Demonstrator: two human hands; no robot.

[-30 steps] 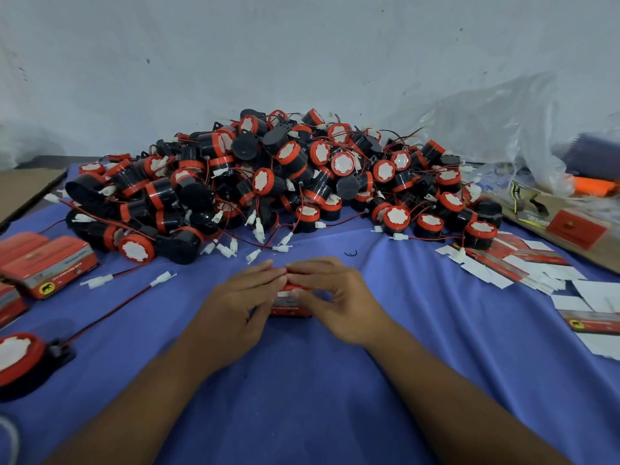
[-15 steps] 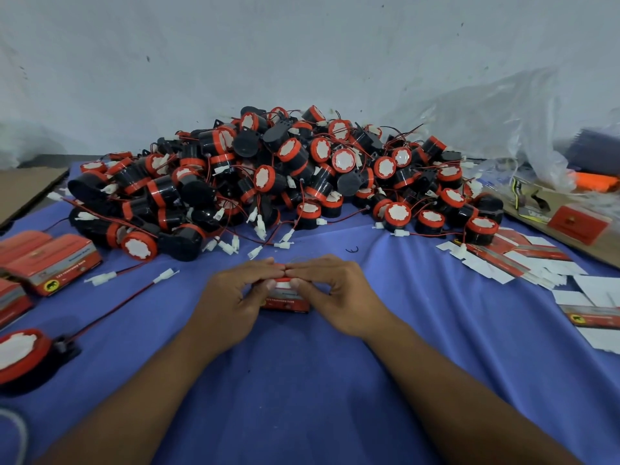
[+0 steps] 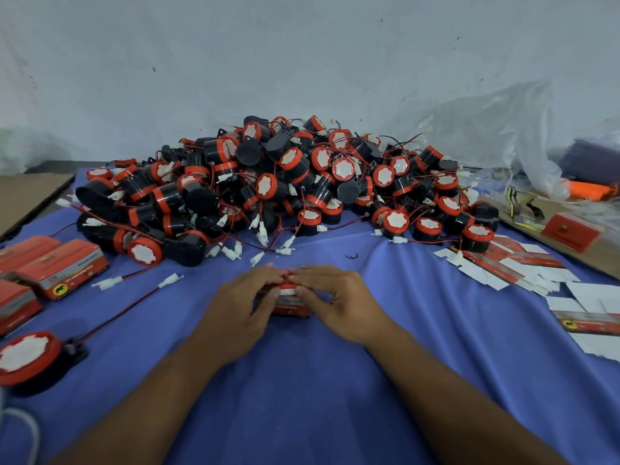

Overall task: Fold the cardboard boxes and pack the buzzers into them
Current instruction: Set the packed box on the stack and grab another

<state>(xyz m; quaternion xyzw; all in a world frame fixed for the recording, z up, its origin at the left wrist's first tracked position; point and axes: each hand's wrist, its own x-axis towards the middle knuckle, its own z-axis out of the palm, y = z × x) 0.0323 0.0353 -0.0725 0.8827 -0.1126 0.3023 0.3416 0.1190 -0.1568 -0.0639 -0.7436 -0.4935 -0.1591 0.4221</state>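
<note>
The red box [image 3: 291,307] lies on the blue cloth [image 3: 302,397], long axis running hand to hand. Left hand [image 3: 241,308] and right hand [image 3: 340,303] curl closely round its ends, fingertips nearly meeting on top.

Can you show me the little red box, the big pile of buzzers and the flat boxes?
little red box [image 3: 291,306]: head view, on its red front side.
pile of buzzers [image 3: 267,186]: head view, on the white face of a middle buzzer.
flat boxes [image 3: 503,268]: head view, on the middle of the right stack.
</note>
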